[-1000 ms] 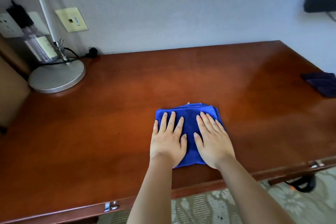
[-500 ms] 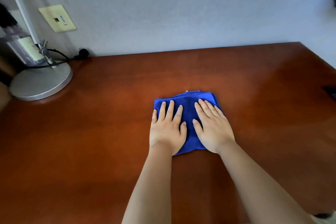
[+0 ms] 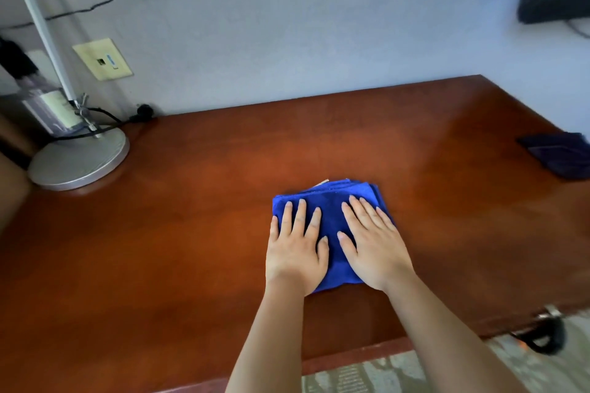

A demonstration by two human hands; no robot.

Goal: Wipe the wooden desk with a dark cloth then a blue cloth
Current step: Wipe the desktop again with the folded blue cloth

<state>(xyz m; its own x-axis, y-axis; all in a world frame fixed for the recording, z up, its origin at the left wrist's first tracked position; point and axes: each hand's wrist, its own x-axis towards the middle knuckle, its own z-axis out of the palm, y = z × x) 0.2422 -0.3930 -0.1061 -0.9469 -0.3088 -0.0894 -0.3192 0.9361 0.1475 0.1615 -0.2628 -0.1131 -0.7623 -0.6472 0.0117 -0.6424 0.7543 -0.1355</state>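
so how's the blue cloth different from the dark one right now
The blue cloth is bright blue; the dark cloth is navy. The blue cloth lies mid-desk under the flat left hand and right hand; the dark cloth sits untouched at the desk's right edge. Both are folded on the wooden desk.

Left hand and right hand press flat, side by side, on the folded blue cloth at the frame's centre. It lies on the wooden desk. The dark cloth sits at right edge.

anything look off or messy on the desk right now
Nothing stands out. Both hands, left and right, press flat on the folded blue cloth mid-desk. The dark cloth lies set aside at the right edge, and the lamp base stands upright at the back left. No spills or damage show.
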